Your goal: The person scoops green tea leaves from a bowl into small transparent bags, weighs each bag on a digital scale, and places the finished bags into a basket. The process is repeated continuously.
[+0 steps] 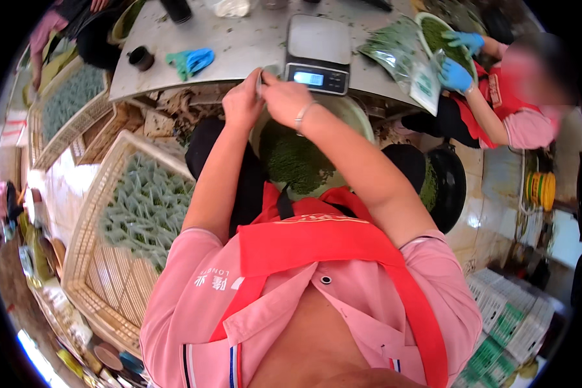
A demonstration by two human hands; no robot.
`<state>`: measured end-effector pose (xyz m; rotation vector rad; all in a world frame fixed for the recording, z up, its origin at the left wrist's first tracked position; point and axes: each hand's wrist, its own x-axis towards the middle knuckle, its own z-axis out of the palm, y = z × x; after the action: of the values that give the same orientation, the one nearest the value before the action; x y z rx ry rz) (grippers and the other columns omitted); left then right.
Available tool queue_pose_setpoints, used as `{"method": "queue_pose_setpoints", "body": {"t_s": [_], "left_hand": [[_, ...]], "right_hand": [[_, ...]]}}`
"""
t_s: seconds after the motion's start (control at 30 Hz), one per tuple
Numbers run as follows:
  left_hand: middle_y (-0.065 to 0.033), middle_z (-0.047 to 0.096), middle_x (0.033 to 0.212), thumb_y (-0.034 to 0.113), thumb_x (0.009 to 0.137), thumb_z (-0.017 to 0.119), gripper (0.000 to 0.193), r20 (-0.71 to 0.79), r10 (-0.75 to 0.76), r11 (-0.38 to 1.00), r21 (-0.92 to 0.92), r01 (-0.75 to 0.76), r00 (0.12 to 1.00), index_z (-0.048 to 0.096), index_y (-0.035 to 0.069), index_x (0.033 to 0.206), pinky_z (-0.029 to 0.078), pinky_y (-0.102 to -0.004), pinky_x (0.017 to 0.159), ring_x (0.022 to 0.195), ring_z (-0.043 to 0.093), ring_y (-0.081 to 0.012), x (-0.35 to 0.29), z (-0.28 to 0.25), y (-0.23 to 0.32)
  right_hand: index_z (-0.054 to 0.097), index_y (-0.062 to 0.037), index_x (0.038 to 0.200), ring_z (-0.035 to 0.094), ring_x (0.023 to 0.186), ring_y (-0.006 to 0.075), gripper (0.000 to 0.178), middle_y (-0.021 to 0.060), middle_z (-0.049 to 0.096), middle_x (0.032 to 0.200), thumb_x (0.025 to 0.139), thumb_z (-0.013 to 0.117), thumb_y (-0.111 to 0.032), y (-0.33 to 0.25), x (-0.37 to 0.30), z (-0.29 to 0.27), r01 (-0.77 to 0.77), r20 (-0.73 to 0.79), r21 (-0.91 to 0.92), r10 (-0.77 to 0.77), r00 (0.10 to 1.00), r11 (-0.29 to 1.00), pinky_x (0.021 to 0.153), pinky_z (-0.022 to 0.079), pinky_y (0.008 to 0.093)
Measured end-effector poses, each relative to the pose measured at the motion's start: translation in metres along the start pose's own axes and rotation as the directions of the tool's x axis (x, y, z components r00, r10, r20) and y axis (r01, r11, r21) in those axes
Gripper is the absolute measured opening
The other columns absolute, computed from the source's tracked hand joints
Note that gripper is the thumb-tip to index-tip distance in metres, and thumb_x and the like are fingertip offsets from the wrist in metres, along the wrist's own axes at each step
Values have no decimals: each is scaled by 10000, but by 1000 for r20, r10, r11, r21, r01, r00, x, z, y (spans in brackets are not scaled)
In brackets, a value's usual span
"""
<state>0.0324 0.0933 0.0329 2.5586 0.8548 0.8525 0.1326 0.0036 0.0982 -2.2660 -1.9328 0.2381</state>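
Pinching a small packet above a bowl of green leaves, beside the scale

Spanning the top is the grey bench (239, 45), and left of the person a pale wicker tray (87, 258) carries a heap of small pale green packets (145, 210). Stacked green-and-white boxes (511, 317) sit at lower right. In the lap lies a bowl (359, 119) heaped with green leaves (294, 158). On the bench edge stands a digital scale (318, 45); a co-worker in blue gloves holds a clear bag (398, 48) of leaves. Left hand (242, 100) and right hand (284, 97) meet, fingers closed on a small silvery packet (260, 79); keeping it over the bowl would likely catch spills.
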Motion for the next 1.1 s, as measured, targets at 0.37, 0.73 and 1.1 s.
{"method": "queue_pose_setpoints", "body": {"t_s": [0.37, 0.73, 1.1], "left_hand": [[-89, 667, 1033, 446, 776, 671, 507, 147, -426, 818, -359, 449, 893, 572, 131, 1160, 490, -354, 794, 939, 644, -265, 5, 0, -1], [-150, 657, 1019, 503, 751, 678, 604, 167, -347, 930, -67, 362, 923, 557, 106, 1189, 478, -372, 820, 975, 625, -302, 0, -17, 18], [-103, 607, 1084, 314, 927, 522, 379, 31, -503, 610, -695, 381, 863, 586, -2, 1126, 444, -317, 858, 969, 571, -201, -29, -73, -3]], "right_hand": [[664, -88, 1022, 530, 605, 79, 225, 30, 656, 764, 806, 604, -74, 112, -58, -44, 34, -339, 866, 536, 773, 499, 597, 469, 242], [691, -232, 977, 626, 904, 338, 242, 112, 667, 978, 818, 514, -275, 274, -4, -70, -684, -395, 26, 636, 663, 729, 777, 491, 433], [607, -46, 1047, 622, 846, 289, 244, 109, 594, 1149, 812, 554, -85, 85, -24, -9, -35, -591, -19, 17, 807, 999, 795, 496, 363]]}}
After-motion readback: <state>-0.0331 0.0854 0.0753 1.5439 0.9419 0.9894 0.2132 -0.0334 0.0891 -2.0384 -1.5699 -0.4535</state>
